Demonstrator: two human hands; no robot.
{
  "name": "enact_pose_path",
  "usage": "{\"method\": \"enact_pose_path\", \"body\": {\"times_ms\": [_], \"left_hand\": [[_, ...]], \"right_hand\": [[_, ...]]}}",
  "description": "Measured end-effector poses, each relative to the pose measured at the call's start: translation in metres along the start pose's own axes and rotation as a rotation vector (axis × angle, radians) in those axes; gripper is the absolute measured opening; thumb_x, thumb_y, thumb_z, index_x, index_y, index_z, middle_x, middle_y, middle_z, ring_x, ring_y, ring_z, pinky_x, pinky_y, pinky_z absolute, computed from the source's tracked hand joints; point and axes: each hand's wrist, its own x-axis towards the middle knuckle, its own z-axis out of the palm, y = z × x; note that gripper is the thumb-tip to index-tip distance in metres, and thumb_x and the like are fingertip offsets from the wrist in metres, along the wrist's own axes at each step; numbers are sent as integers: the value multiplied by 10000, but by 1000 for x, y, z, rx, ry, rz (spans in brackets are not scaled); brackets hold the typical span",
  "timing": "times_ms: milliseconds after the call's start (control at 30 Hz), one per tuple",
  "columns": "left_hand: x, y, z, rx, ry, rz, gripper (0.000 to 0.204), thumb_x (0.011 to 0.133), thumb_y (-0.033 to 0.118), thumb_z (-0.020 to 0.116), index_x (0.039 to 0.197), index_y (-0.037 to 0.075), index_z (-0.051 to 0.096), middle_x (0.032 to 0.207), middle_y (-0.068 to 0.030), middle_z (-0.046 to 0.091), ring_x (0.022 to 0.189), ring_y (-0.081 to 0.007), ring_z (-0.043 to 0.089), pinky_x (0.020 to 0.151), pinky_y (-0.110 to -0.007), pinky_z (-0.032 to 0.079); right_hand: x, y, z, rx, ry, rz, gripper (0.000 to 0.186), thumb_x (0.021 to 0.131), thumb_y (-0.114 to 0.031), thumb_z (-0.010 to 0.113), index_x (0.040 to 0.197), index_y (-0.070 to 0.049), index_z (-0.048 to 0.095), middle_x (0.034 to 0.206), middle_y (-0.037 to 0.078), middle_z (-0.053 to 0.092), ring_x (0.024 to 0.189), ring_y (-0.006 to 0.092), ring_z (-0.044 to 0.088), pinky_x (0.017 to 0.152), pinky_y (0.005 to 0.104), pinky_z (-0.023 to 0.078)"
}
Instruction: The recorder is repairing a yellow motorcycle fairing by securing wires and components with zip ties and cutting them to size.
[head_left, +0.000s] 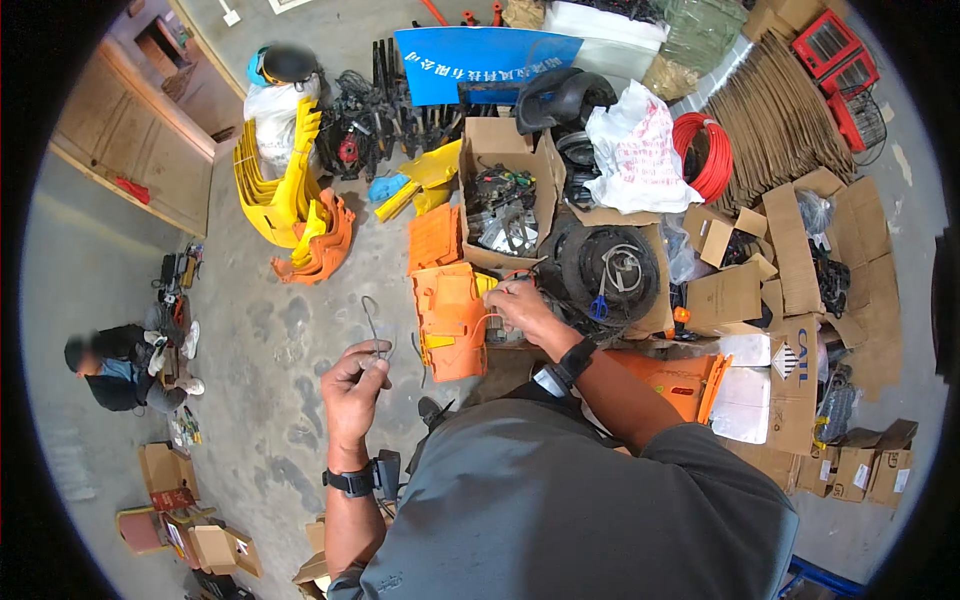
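My left hand (355, 388) is raised over the floor, thumb and fingers pinching a thin grey bent wire (372, 318) with a hooked top end. My right hand (522, 308) reaches to the right edge of an orange plastic panel (452, 340), its fingers curled; what they hold is hidden. A thin orange cord (484, 322) loops beside those fingers, over the panel. Just beyond is an open cardboard box (548, 215) with tools and metal parts in it. To the right of this hand lies a black wheel (612, 285) with blue-handled scissors (599, 306) on it.
Stacked yellow and orange plastic panels (280, 195) stand at the far left. A white sack (642, 150), a red coiled hose (706, 158) and cardboard boxes (725, 300) crowd the right. Another person (125, 368) sits low at the left, by tools on the floor.
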Motion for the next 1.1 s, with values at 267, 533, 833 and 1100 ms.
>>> {"method": "enact_pose_path", "body": {"times_ms": [267,533,833,1100], "left_hand": [[11,-4,36,524,-134,294,69,775,12,692,804,-42,661,1011,-160,685,795,-288,661,727,-328,512],[15,-21,36,400,-265,23,119,811,43,686,894,-42,676,1113,-131,677,835,-234,655,747,-313,514],[15,-21,30,348,-320,124,100,829,22,664,909,-40,667,1174,-102,653,752,-116,595,657,-253,487],[15,-15,23,377,-228,136,96,812,45,683,862,-36,668,1033,-103,677,709,-160,593,644,-284,475]], "right_hand": [[-25,-43,49,-306,-410,-183,364,919,-384,619,913,-23,667,659,-16,564,532,68,484,485,260,410],[-32,-52,49,-279,-381,-303,288,938,-296,616,826,-31,632,636,-30,529,553,53,476,478,246,393],[-32,-55,47,-310,-341,-336,338,938,-307,621,743,-32,602,590,-28,509,522,54,466,477,254,395],[-21,-55,35,-168,-244,-241,254,918,-246,628,801,-20,643,626,-13,536,525,54,480,481,227,396]]}}
